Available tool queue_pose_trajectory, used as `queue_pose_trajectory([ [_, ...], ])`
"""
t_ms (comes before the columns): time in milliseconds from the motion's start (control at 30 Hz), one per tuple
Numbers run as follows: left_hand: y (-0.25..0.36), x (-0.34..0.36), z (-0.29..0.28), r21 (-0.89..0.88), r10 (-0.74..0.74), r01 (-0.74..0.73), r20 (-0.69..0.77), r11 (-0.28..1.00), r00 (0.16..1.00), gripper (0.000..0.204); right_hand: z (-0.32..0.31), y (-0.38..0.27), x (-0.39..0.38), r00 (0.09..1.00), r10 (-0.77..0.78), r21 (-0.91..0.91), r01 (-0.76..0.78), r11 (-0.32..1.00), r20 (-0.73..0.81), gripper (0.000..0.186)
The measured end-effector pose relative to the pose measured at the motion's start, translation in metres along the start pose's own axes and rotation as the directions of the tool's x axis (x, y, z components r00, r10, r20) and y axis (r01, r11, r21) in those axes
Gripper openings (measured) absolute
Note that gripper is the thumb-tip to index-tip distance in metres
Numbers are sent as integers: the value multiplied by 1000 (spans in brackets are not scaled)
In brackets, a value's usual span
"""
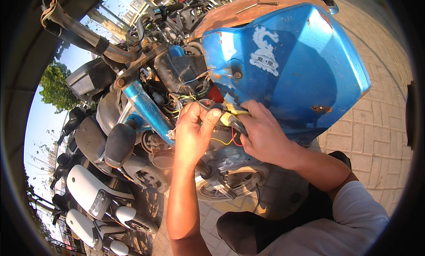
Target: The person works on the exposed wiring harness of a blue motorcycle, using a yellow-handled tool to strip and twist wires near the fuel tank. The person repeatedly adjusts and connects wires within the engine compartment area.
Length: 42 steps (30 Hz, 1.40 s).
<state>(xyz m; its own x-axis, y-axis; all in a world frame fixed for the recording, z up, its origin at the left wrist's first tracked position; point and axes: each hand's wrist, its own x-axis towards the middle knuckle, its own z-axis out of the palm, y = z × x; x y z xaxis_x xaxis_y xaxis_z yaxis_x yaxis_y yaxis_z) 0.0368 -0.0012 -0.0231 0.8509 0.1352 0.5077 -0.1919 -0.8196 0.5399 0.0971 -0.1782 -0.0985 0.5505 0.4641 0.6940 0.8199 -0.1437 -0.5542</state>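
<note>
At the dial's centre, the left hand [195, 126] pinches among wires [187, 97] fanning toward eleven o'clock while the right hand [263, 133] grips yellow-and-black pliers [226, 119], the wires' looseness suggesting work begun but unfinished.

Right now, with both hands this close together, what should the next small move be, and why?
I would probably ease the left hand slightly back from the yellow and black tool before any squeeze. The right hand grips the tool, and the left thumb lies close by it, with the left hand closed at the loose wires. What the jaws hold is hidden.
</note>
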Motion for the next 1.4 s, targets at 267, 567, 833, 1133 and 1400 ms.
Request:
queue_pose_trajectory([
  [267,-1,3,4,72,20,-15,-66,997,998,56,6,-2,-2,996,90,78,-89,993,-10,32],
  [567,0,-14,1,-224,-106,88,-69,971,992,55,-12,-9,-6,980,196,429,-168,887,-20,22],
  [833,6,-28,-3,150,-95,128,-212,980,973,47,-12,-2,-29,950,248,473,-309,825,188,33],
  [1133,8,-20,9,644,160,57,-273,763,949,21,-13,2,-36,946,222,492,-313,812,235,31],
  [1400,2,-20,5,152,-170,244,-387,958,906,11,-15,8,-36,948,204,494,-302,815,242,26],
])
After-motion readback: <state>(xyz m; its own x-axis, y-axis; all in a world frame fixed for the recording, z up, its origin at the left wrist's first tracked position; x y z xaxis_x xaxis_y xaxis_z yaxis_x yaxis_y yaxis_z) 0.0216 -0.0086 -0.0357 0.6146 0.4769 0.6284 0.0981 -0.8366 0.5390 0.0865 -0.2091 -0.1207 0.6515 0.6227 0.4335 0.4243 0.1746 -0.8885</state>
